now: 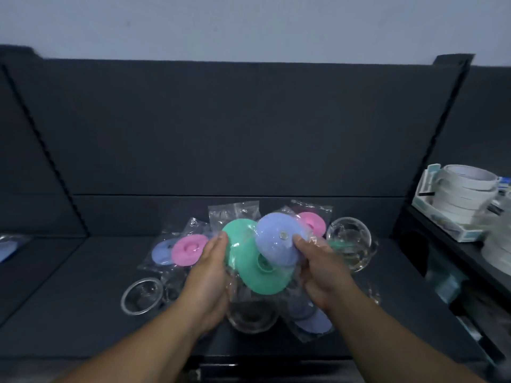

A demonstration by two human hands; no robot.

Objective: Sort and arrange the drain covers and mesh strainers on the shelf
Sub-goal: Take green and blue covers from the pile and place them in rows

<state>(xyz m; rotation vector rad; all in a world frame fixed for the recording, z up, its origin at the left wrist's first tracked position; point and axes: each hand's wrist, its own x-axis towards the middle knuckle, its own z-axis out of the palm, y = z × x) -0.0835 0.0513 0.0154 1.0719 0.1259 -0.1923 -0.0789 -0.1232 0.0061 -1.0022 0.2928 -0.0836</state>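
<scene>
I hold two bagged covers up off the pile at centre frame, to split them by colour, I'd judge. My left hand (210,268) grips the left edge of the green cover (258,272), thumb on top and fingers curled beneath. My right hand (322,272) pinches the purple cover (278,239), thumb on its face. The purple one overlaps the green at its upper right; tilting them apart should let the slippery bags separate.

Below and around them the rest lie mixed on the shelf (83,272): a pink cover (189,248) and a pale purple one left of centre, another pink (312,223) behind, and clear round pieces (349,236) at right and lower left; whether these are strainers I cannot tell.

The shelf is dark and matte with a dark back panel (249,120), a pale wall (249,23) across the top, and tape rolls (467,189) at the right edge.
</scene>
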